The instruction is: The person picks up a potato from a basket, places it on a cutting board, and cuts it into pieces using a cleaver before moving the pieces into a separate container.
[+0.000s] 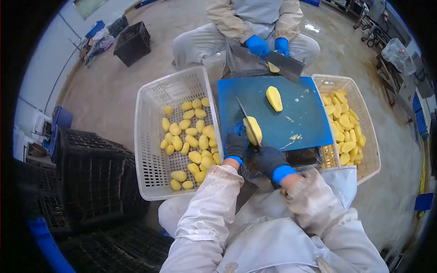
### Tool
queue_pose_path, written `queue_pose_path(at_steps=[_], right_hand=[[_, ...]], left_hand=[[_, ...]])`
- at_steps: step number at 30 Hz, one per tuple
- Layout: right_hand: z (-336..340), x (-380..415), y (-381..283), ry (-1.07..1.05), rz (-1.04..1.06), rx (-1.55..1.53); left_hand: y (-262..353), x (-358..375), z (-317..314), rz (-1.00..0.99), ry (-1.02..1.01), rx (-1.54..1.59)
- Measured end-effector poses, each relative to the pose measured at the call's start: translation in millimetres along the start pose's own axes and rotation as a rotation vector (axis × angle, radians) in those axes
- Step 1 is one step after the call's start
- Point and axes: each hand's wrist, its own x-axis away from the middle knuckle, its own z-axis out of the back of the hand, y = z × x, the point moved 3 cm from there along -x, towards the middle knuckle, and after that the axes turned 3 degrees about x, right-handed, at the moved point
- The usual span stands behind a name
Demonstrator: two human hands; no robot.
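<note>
A white perforated plastic basket on the left holds whole peeled yellow potatoes, and a second white basket on the right holds cut yellow potato pieces. Opposite, a seated co-worker in blue gloves holds a broad steel cleaver, while black plastic crates stand stacked at the left, another farther off

Bright even overhead light, floor glare, fisheye edges, dark vignette corners

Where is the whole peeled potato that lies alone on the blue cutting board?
In the head view, the lone potato lies on the far side of the blue cutting board, near the co-worker's cleaver.
</note>
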Motion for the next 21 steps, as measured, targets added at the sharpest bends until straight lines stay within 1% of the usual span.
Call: queue_pose_path(at_steps=[1, 3, 5, 6, 7, 8, 9, 10, 11, 12, 13, 14, 15, 17, 18, 19, 21], right_hand=[[-7.1, -11.2, -3.5, 0.002, -0.029, -0.005], [-9.0, -26.4, -14.6, 0.023, -0.034, 0.021], [-1.2, -19.6, -17.9, 0.049, -0.041, 0.052], [3.4, -5.6, -12.3, 0.079, 0.04, 0.052], [9.8, 14.3, -5.1, 0.101, 0.117, 0.058], [16.7, 43.2, 5.6, 0.207, 0.204, 0.063], [20.0, 64.9, 21.1, 0.128, 0.196, 0.004], [22.3, 83.7, 36.7, 0.055, 0.191, -0.058], [20.4, 106.2, 53.2, 0.083, 0.233, -0.008], [19.3, 126.8, 66.4, 0.11, 0.278, 0.045], [23.9, 146.2, 73.4, 0.008, 0.21, 0.033], [27.6, 162.5, 79.9, -0.093, 0.143, 0.017], [27.8, 171.4, 88.8, -0.088, 0.141, 0.007], [21.9, 184.7, 103.8, -0.204, 0.143, -0.02], [19.6, 186.8, 108.0, -0.222, 0.143, -0.057], [18.4, 187.9, 110.8, -0.216, 0.143, -0.072], [15.9, 186.8, 113.7, -0.253, 0.132, -0.116]], left_hand=[[5.0, 1.5, 4.8, -0.01, -0.005, -0.006], [14.2, 4.7, 15.9, 0.105, -0.066, 0.181], [15.2, 5.3, 19.4, 0.07, -0.045, 0.109], [16.2, 2.8, 18.7, 0.051, -0.017, 0.049], [13.2, 0.3, 15.3, 0.045, -0.02, 0.056], [6.5, 2.2, 11.7, 0.016, -0.033, 0.081], [3.0, 4.2, 9.5, -0.014, -0.045, 0.105], [5.0, 5.3, 10.1, 0.087, -0.089, 0.275], [5.1, 4.6, 10.0, 0.085, -0.097, 0.271], [6.6, 2.8, 11.2, 0.035, -0.064, 0.128], [7.2, 2.0, 12.1, -0.015, -0.033, -0.015], [3.0, 1.6, 10.2, -0.072, -0.076, 0.186], [-2.5, -2.9, 10.4, -0.079, -0.081, 0.18], [2.1, -7.7, 6.3, -0.384, -0.221, -0.508], [0.5, -9.6, 3.4, -0.333, -0.268, -0.563], [-0.9, -13.4, -3.7, -0.343, -0.274, -0.576], [-0.3, -21.5, -21.5, -0.535, -0.03, -0.736]])
